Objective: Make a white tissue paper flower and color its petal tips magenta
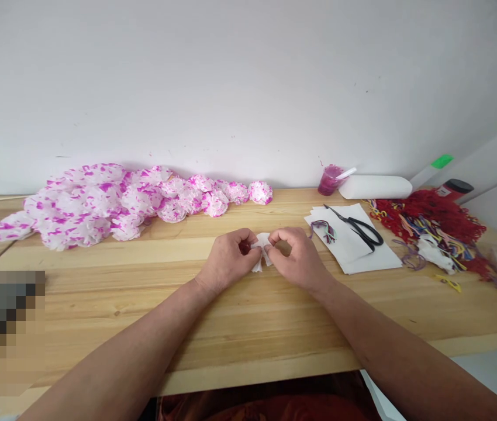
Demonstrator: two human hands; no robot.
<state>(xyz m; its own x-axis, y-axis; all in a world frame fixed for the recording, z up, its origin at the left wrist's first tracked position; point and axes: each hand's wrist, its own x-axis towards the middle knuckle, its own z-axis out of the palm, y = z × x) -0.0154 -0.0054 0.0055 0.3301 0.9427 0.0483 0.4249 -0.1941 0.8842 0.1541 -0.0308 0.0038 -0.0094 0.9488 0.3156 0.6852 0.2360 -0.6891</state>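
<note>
A small piece of white tissue paper [262, 240], pinched in at its middle and fanned at both ends, is held just above the wooden table between my two hands. My left hand [233, 257] grips it from the left with thumb and fingers closed. From the right, my right hand [294, 255] pinches it the same way. The fingertips nearly meet, and they cover the paper's centre, so I cannot tell whether a string ties it. Close to my right hand lie white paper sheets [349, 264] with black-handled scissors [365, 231] and a few short yarn strands [324, 229] on top.
Many white-and-magenta tissue paper flowers [99, 204] are heaped along the wall at left. A cup of magenta liquid [330, 180] stands at back right beside a white roll [375, 187]. Red yarn [432, 213], mixed strands and a dark-lidded jar [455, 188] fill the right end.
</note>
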